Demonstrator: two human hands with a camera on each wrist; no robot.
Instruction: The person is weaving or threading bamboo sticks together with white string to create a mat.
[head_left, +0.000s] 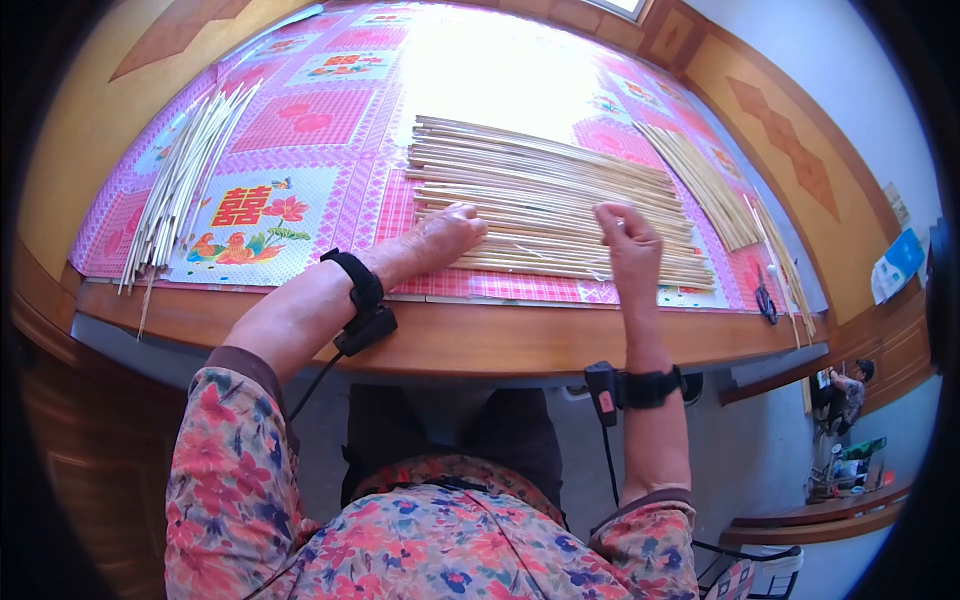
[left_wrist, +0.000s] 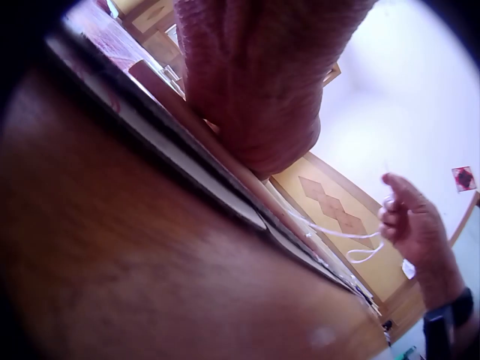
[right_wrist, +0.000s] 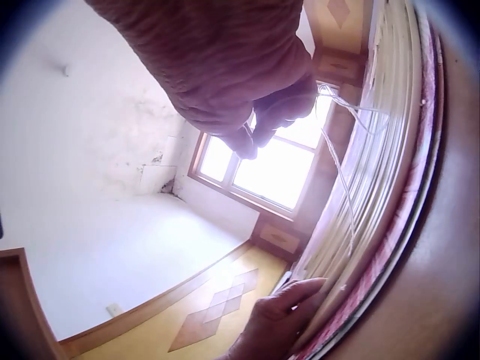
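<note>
Many slender pale sticks (head_left: 560, 185) lie side by side as a mat on the patterned tablecloth. At its left end my left hand (head_left: 440, 238) holds the near sticks, its fingers bent over them; in the right wrist view the left hand (right_wrist: 274, 319) has thumb and finger at the edge stick. My right hand (head_left: 632, 240) is raised over the right part of the mat and pinches a thin white string (right_wrist: 339, 169). In the left wrist view the string (left_wrist: 322, 227) runs from the right hand (left_wrist: 412, 229) with a loose loop. Its lower end reaches down among the sticks.
A loose bundle of sticks (head_left: 185, 185) lies at the left of the table, another bundle (head_left: 700, 185) at the right. Scissors (head_left: 766, 300) lie near the right front edge, beside a few thin sticks (head_left: 785, 265). The wooden table edge (head_left: 480, 335) runs in front of me.
</note>
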